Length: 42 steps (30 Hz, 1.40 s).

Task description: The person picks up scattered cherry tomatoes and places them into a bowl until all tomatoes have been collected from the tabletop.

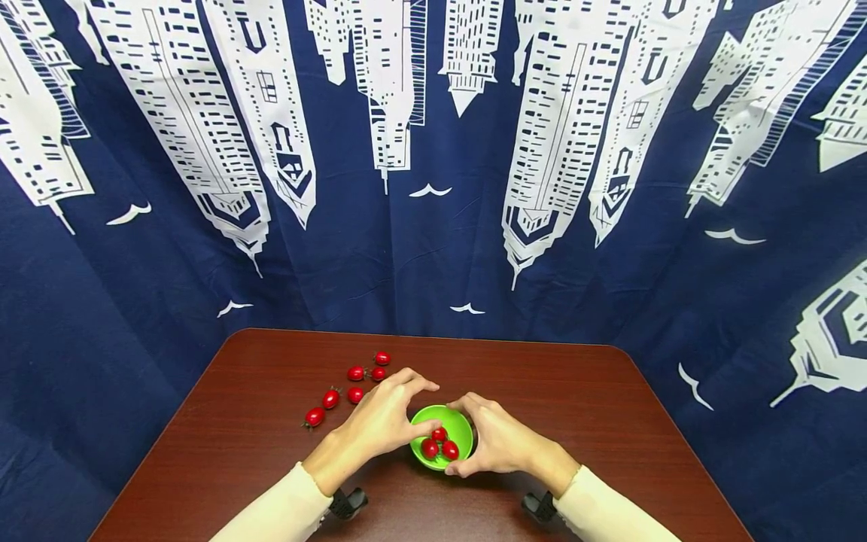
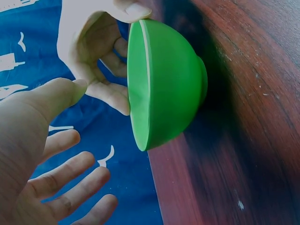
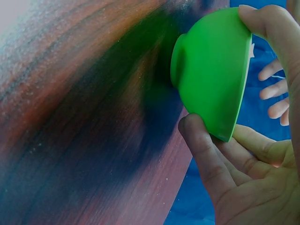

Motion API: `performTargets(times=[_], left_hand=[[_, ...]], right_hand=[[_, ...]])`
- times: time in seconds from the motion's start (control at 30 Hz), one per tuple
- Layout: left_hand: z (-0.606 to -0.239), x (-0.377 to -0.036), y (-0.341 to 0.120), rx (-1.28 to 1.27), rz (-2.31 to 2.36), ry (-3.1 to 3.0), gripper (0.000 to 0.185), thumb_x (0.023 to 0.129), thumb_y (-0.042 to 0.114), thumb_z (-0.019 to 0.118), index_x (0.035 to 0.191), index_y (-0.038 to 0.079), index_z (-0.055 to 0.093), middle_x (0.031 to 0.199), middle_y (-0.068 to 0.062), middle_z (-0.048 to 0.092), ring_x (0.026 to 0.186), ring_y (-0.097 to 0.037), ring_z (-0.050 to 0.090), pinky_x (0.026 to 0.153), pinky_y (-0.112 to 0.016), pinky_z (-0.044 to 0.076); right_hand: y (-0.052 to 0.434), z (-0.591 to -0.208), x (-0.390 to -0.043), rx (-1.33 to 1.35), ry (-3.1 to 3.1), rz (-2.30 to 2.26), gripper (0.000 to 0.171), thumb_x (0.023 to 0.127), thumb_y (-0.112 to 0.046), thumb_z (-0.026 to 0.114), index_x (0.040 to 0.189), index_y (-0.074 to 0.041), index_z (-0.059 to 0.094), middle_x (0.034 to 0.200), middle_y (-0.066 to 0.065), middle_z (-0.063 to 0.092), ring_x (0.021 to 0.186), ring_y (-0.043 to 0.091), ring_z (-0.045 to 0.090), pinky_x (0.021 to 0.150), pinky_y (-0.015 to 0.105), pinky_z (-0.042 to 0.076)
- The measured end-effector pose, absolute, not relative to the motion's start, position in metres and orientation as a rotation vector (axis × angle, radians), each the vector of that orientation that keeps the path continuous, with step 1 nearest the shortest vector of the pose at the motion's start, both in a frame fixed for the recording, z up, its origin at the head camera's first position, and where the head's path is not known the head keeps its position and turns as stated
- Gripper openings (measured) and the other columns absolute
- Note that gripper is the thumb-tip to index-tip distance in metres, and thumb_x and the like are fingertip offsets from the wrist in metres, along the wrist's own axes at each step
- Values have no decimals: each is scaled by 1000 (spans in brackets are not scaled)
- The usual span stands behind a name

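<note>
A small green bowl [image 1: 461, 423] with three cherry tomatoes [image 1: 450, 450] inside is at the middle front of the table. My right hand [image 1: 501, 436] grips it across the rim from the right. In the right wrist view, the thumb lies on one side of the bowl [image 3: 213, 70] and the fingers on the opposite side. My left hand [image 1: 379, 418] hovers at the bowl's left with fingers spread and nothing in them; its thumb overlaps the bowl in the head view. The left wrist view shows a gap between those fingers and the bowl [image 2: 171, 89].
Several loose cherry tomatoes [image 1: 330, 398] lie on the brown wooden table [image 1: 542, 376], left of and beyond my left hand. Behind the table's far edge hangs a dark blue curtain [image 1: 406, 263] with white buildings and birds.
</note>
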<state>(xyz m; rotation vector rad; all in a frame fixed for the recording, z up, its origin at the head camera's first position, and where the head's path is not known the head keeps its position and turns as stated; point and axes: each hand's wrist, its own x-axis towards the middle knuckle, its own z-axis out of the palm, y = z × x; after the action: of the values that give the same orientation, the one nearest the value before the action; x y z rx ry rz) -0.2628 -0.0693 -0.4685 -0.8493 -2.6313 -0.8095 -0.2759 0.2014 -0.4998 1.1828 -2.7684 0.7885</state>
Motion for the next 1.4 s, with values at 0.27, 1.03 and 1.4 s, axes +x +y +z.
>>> performTargets(times=[0.27,1.03,1.4], left_hand=[[-471,-261,-80,-794,-784,-2659,56,91,37,102,140,19,82,132,1,78,113,-21,81,92,-41,72],[-481,-258,-126,-595,-709,-2657,63,89,46,102,144,25,80,139,-1,76,122,-27,78,98,-56,69],[-488,-260,-157,-519,-652,-2646,72,86,52,102,147,23,78,139,-2,76,121,-27,77,96,-58,65]], right_hand=[[200,-503,-277,1189,-2772,792,86,79,-51,106,141,-5,71,138,4,77,117,12,78,103,30,68],[203,-504,-275,1164,-2754,782,86,77,-52,106,142,-7,70,139,3,77,120,12,77,108,33,67],[202,-499,-273,1160,-2755,807,87,77,-50,107,142,-7,70,140,4,77,120,12,77,108,32,67]])
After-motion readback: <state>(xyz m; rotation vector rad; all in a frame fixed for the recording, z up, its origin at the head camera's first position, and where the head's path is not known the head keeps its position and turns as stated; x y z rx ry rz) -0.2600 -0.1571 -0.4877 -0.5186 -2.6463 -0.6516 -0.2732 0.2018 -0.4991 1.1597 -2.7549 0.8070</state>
